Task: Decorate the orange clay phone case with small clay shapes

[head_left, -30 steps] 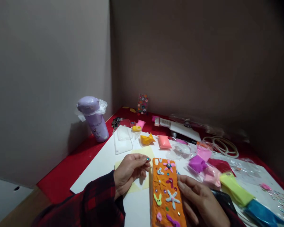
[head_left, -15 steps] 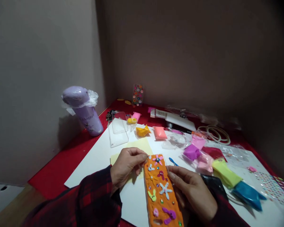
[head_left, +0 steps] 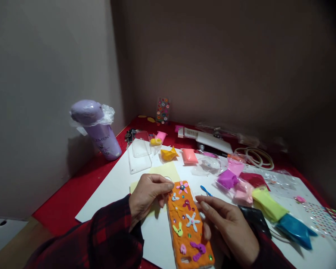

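Note:
An orange clay-covered phone case (head_left: pixel 182 220) stands tilted in front of me, decorated with small clay flowers, bunny heads, a pale starfish shape and shiny gems. With thumb and fingers my left hand (head_left: pixel 151 196) pinches its upper left corner. My right hand (head_left: pixel 226 224) is at its right edge, thumb and forefinger loosely apart and just off the case; a lower fingertip is close to or touching the edge. Beneath lie yellow paper sheets (head_left: pixel 172 170) on a white board (head_left: pixel 106 201). A blue tool (head_left: pixel 205 190) lies behind the case.
Clear phone cases (head_left: pixel 140 160) lie at the back left, near a purple tumbler (head_left: pixel 103 138). Clay packets, among them a coral one (head_left: pixel 189 156) and a blue one (head_left: pixel 294 228), spread rightward. A gem sheet (head_left: pixel 324 220) lies far right. A decorated case (head_left: pixel 162 111) leans on the wall.
The orange phone case has shifted slightly left and tilted a little. My right thumb and forefinger have come away from its right edge. My left hand keeps its pinch.

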Tool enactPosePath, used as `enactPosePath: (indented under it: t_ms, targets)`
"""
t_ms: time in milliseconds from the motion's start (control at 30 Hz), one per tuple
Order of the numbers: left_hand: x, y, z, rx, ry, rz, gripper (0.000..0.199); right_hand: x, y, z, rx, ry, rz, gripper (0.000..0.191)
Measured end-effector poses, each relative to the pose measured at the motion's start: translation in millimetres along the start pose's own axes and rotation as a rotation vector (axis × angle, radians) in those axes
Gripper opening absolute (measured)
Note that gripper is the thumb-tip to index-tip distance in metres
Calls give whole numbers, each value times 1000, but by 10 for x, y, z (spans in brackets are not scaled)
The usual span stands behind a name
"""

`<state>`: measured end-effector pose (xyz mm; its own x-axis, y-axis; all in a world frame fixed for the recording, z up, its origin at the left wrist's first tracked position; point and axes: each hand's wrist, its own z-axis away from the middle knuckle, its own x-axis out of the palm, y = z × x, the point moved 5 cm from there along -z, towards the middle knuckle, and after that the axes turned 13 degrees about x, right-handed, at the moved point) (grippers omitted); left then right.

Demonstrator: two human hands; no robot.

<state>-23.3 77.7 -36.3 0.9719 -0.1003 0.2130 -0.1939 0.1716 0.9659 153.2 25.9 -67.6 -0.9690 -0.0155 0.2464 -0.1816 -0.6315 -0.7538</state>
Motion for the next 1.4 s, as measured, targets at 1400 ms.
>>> enactPosePath:
  t_ms: [1400]
  targets:
    - [-26,69,-1,-20,12,-116,21,4,-78,55,-99,63,59,38]
